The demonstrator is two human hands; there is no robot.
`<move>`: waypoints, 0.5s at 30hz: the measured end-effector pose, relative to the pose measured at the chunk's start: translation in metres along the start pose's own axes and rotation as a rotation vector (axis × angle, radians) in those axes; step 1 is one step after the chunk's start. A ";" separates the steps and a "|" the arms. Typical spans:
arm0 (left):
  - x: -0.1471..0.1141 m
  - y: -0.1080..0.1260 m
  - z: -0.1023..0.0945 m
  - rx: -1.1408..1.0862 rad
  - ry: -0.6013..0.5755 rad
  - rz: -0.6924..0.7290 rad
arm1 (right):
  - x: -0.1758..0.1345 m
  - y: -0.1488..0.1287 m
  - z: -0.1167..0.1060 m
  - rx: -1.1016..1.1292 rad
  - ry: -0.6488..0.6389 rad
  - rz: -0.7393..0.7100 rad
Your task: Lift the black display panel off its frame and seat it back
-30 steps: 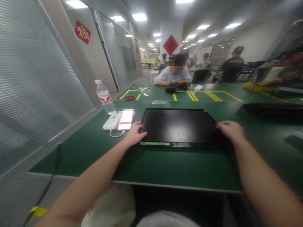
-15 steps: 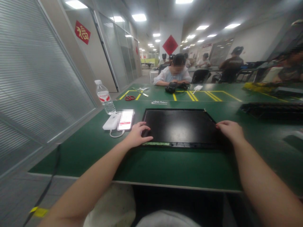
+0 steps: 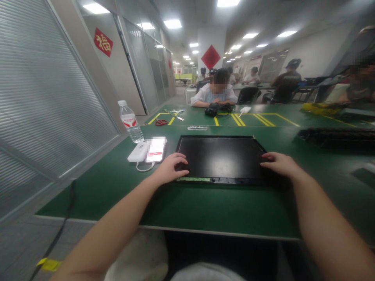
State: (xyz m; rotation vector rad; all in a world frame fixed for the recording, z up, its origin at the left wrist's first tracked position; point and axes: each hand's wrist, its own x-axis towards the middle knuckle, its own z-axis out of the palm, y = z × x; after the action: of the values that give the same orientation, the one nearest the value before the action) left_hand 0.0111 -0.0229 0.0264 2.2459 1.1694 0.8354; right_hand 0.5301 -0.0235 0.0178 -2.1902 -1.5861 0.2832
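Black panel (image 3: pixel 222 158), flat and rectangular, lies on the green counter (image 3: pixel 205 203) straight ahead of the person, its long sides running left to right. Along its near edge a thin greenish strip shows, too small to read. The left hand (image 3: pixel 171 168) rests on the panel's near left corner, fingers (image 3: pixel 181 159) loosely curled and laid over the dark surface, thumb along the near edge; whether they press or only touch cannot be told. The right hand (image 3: pixel 279 164) lies on the near right corner, fingers (image 3: pixel 266 156) stretched toward the panel's middle and kept close together, flat on top rather than gripping; the corner beneath it is hidden.

Just left of the panel sit a white power bank (image 3: pixel 137 152) and a phone (image 3: pixel 156 149) whose screen is blurred out, with a white cable loop (image 3: pixel 145 168) below them. Left of and beyond those stands a water bottle (image 3: pixel 130 121) with a red label. Beyond the panel lie red-handled scissors (image 3: pixel 161 122) and some small pale parts (image 3: pixel 197 127), hard to identify. Right of the panel a dark, long object (image 3: pixel 336 137) is cut off by the picture edge. Farther back a person in a light top (image 3: pixel 213 93) sits at the counter behind a black bundle (image 3: pixel 218 108); other people behind are blurred.
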 end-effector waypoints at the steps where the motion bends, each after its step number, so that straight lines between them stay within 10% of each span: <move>1: 0.000 0.000 0.000 -0.007 -0.004 0.011 | -0.001 0.000 -0.001 -0.016 -0.015 -0.021; 15: 0.002 0.001 -0.002 0.000 -0.079 0.064 | -0.014 -0.008 -0.007 -0.254 -0.160 -0.190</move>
State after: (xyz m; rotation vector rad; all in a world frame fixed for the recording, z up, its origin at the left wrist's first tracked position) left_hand 0.0117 -0.0213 0.0289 2.3052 1.0672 0.7638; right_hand 0.5217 -0.0366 0.0267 -2.2237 -2.0008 0.2133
